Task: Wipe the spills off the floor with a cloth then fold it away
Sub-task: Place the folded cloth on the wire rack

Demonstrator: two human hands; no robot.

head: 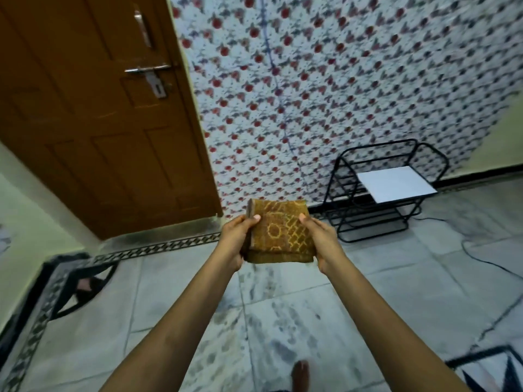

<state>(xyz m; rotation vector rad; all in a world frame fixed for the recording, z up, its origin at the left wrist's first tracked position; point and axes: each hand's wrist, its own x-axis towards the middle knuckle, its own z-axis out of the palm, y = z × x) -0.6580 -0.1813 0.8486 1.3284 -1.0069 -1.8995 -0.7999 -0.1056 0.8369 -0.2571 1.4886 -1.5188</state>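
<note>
A brown cloth with a yellow geometric pattern is folded into a small thick square and held in the air in front of me, above the floor. My left hand grips its left edge, thumb on top. My right hand grips its right edge, thumb on top as well. Both arms are stretched forward. The pale marble floor below shows dull grey smudges and marks.
A brown wooden door stands at the left. A black wire rack with a white sheet on top stands by the flowered wall at right. A black cable trails across the floor. My bare foot shows at the bottom.
</note>
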